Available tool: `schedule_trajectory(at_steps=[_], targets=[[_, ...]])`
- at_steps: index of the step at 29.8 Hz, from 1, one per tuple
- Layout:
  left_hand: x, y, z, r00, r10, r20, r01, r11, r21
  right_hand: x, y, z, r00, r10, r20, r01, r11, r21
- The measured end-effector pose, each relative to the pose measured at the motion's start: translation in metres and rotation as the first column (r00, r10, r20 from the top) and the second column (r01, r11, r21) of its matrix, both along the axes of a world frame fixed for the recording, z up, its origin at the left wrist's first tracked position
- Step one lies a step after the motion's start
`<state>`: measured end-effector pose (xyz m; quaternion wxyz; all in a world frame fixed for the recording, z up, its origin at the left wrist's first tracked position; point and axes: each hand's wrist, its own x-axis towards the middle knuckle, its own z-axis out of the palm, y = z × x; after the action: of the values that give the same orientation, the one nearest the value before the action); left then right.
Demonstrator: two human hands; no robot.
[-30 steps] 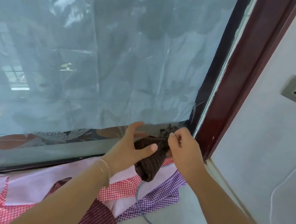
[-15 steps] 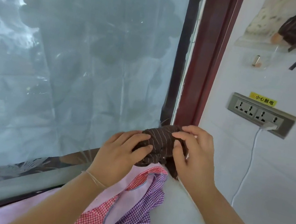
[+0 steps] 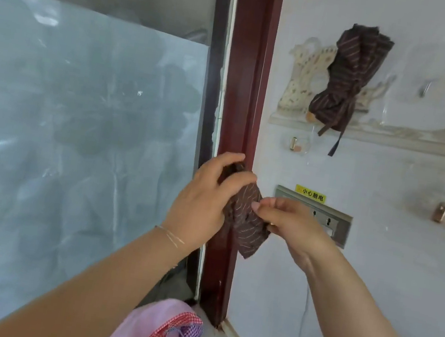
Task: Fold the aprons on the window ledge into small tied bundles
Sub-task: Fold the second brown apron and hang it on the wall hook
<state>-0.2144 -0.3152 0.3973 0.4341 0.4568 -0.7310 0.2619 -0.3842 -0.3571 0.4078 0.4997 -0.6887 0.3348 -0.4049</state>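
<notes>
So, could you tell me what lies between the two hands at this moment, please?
In the head view, the folded brown striped apron bundle lies between them: the left hand grips its upper end and the right hand pinches its side.

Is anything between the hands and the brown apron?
No. The left hand grips the brown apron bundle at its top, and the right hand pinches its side. Nothing visible sits between either hand and the cloth.
</notes>
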Motion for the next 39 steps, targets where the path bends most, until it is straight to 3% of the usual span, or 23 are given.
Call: schedule_trajectory(at_steps=[1,3,4,9,12,17,22,26,31,39], targets=[[-0.011,-0.003,0.008,0.979,-0.068,-0.192,0.076,0.997,0.035,-0.004,-0.003,0.006,0.999,-0.019,0.034,0.019,1.000,0.003],[-0.045,-0.011,0.031,0.792,-0.250,-0.558,0.346,0.936,0.072,-0.022,-0.012,0.025,0.991,-0.084,0.099,0.089,0.995,-0.045],[-0.055,-0.014,0.039,0.699,-0.286,-0.656,0.448,0.890,0.089,-0.026,-0.014,0.033,0.986,-0.114,0.119,0.123,0.990,-0.066],[-0.094,-0.031,0.068,0.558,-0.432,-0.709,0.724,0.670,0.162,-0.054,-0.014,0.073,0.941,-0.225,0.252,0.258,0.960,-0.106],[-0.112,-0.046,0.093,0.580,-0.459,-0.673,0.722,0.672,0.163,-0.074,-0.020,0.094,0.928,-0.305,0.213,0.335,0.934,-0.121],[-0.142,-0.059,0.127,0.634,-0.448,-0.630,0.641,0.761,0.104,-0.102,-0.034,0.124,0.917,-0.162,0.364,0.162,0.986,0.030],[-0.165,-0.083,0.160,0.667,-0.470,-0.578,0.624,0.776,0.089,-0.123,-0.049,0.159,0.893,-0.163,0.420,0.108,0.982,0.153],[-0.169,-0.098,0.172,0.581,-0.528,-0.620,0.748,0.646,0.151,-0.131,-0.061,0.181,0.891,-0.256,0.375,0.256,0.965,0.049],[-0.184,-0.118,0.167,0.556,-0.471,-0.685,0.637,0.771,-0.014,-0.132,-0.075,0.199,0.827,-0.512,0.231,0.555,0.807,-0.201],[-0.192,-0.126,0.171,0.694,-0.393,-0.603,0.521,0.852,0.045,-0.143,-0.100,0.200,0.728,-0.684,0.054,0.621,0.623,-0.476]])
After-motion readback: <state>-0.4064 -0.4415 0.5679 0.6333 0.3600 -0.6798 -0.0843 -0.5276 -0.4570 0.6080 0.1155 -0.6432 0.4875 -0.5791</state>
